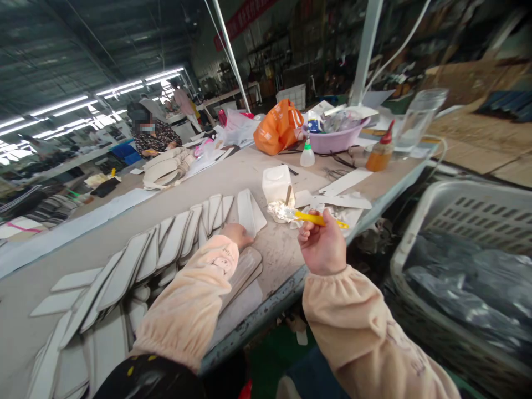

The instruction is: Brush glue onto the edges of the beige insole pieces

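Observation:
My right hand [323, 244] is closed around a yellow-handled brush [310, 216]. White paste coats the brush's far end, hiding its exact shape, over a paste-smeared spot beside a white plastic container [276, 185]. My left hand [238, 235] rests on the table at the lower end of a pale flat strip [246, 213]; its fingers are mostly hidden and blurred. Left of that hand, many similar rounded strips [174, 238] lie overlapped in rows. Under my left forearm is a small stack of brownish strips [245, 271].
On the table [224, 185] stand an orange bag [277, 128], a purple basin [334, 138], a green-tipped bottle [307, 155] and a red-tipped bottle [380, 149]. A grey plastic crate [401, 244] with dark bags is at right. A co-worker [155, 130] sits across the table.

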A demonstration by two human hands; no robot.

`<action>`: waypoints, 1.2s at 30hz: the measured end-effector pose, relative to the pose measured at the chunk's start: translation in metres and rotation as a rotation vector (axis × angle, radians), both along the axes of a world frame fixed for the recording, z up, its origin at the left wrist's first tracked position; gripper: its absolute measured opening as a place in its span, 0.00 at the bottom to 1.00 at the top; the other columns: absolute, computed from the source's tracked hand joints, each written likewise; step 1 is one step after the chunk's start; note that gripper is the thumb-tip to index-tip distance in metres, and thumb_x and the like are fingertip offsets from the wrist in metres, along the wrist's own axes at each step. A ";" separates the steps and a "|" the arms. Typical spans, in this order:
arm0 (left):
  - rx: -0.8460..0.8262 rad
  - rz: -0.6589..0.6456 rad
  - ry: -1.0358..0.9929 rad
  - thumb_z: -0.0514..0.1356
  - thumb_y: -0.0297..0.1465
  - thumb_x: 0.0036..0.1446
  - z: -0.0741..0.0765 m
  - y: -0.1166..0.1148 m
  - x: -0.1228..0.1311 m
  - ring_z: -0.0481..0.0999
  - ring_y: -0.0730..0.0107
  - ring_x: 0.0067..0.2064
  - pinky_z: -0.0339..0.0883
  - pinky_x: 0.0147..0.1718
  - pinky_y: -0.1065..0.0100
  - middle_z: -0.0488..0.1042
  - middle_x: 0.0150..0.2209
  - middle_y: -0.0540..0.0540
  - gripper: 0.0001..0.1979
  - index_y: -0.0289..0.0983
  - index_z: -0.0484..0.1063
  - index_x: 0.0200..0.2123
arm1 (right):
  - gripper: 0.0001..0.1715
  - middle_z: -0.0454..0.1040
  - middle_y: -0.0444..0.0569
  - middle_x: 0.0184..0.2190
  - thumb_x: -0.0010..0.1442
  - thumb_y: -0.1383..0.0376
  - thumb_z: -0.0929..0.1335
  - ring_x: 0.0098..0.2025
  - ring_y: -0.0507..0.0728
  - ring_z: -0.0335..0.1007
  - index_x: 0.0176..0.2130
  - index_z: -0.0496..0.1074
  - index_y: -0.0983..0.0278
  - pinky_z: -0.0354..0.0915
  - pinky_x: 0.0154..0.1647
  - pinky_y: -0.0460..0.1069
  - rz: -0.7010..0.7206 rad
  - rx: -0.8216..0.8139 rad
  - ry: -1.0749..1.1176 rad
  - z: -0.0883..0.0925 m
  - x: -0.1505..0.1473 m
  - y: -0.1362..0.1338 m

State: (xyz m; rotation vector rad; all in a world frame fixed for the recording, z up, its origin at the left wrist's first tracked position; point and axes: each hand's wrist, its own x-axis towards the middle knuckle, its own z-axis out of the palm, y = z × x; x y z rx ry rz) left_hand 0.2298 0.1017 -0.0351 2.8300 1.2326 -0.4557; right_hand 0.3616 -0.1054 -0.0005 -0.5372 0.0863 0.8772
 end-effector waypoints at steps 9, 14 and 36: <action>0.073 -0.087 0.025 0.57 0.33 0.52 0.011 0.001 0.005 0.78 0.58 0.42 0.65 0.41 0.67 0.81 0.35 0.40 0.11 0.38 0.79 0.29 | 0.15 0.67 0.40 0.15 0.59 0.54 0.65 0.17 0.46 0.58 0.33 0.68 0.64 0.55 0.17 0.39 -0.004 -0.002 -0.011 -0.003 0.007 -0.002; 0.281 0.048 -0.153 0.49 0.32 0.58 0.056 -0.008 -0.021 0.77 0.55 0.46 0.66 0.44 0.63 0.79 0.41 0.38 0.19 0.35 0.74 0.48 | 0.13 0.70 0.41 0.18 0.55 0.56 0.68 0.19 0.47 0.62 0.35 0.68 0.62 0.58 0.19 0.40 -0.042 0.011 -0.149 -0.008 0.004 0.001; -0.702 0.942 -1.353 0.68 0.38 0.44 0.025 -0.160 -0.225 0.78 0.67 0.31 0.70 0.28 0.69 0.77 0.33 0.46 0.19 0.33 0.74 0.37 | 0.11 0.76 0.46 0.41 0.58 0.62 0.69 0.36 0.53 0.72 0.42 0.70 0.58 0.66 0.42 0.49 -0.088 -0.254 -1.340 -0.046 -0.076 0.032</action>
